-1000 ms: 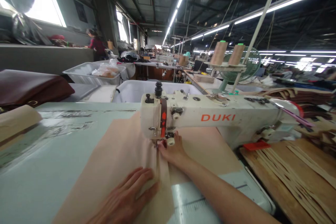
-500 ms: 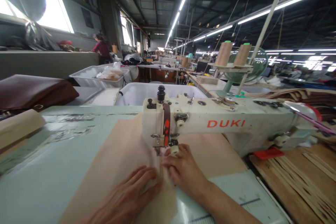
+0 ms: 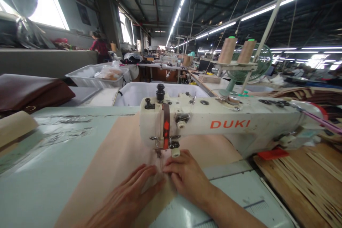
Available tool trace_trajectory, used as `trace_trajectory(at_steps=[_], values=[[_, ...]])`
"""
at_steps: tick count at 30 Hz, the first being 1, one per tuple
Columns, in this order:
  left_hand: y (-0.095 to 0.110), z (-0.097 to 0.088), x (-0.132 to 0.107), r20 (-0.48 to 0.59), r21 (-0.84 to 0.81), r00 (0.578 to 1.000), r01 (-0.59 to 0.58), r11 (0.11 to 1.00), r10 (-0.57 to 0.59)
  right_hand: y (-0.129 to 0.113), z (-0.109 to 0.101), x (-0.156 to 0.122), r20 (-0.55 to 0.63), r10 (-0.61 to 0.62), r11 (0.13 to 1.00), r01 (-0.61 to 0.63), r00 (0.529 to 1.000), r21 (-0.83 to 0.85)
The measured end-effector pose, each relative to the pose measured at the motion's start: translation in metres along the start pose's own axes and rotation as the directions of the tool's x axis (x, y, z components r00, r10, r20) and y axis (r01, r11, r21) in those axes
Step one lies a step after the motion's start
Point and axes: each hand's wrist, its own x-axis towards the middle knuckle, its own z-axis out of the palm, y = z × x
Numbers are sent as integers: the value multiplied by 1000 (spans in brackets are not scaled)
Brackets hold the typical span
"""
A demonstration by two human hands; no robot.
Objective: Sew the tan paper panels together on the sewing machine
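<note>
A large beige sheet [image 3: 98,156], fabric or thin leather, lies under the head of a white DUKI sewing machine [image 3: 197,117]. A narrow seam or strip runs down it from the presser foot [image 3: 159,154]. My left hand [image 3: 130,192] rests flat on the sheet left of this line, fingers stretched toward the foot. Just right of the line, my right hand [image 3: 185,174] has its fingers curled and pressed together at the sheet's edge, close to the needle area. Its fingertips are partly hidden behind the machine's pale knob [image 3: 175,152].
A wooden board [image 3: 307,181] with thin beige strips lies at right, beside a red piece [image 3: 273,154]. Behind the machine stand a white bin [image 3: 128,89], two thread cones [image 3: 227,50] and a green fan [image 3: 253,64]. Brown folded material [image 3: 32,92] sits at left. A person [image 3: 99,47] works far back.
The beige sheet has shifted slightly under the machine, its right-hand part turning away from me. Both hands keep nearly the same pose by the foot. The camera view has shifted a little.
</note>
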Motion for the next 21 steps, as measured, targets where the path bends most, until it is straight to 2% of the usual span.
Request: trace_trajectory(at_steps=[6, 12, 21], values=[[-4, 4, -6, 78, -56, 995, 70, 996, -65, 1, 1, -1, -5, -25, 999, 25, 1000, -25], [-17, 16, -8, 43, -66, 994, 104, 992, -101, 2, 1, -2, 45, -11, 998, 13, 999, -63], [-29, 19, 1, 17, -36, 998, 58, 998, -57, 0, -1, 3, 95, 78, 990, -66, 992, -125]])
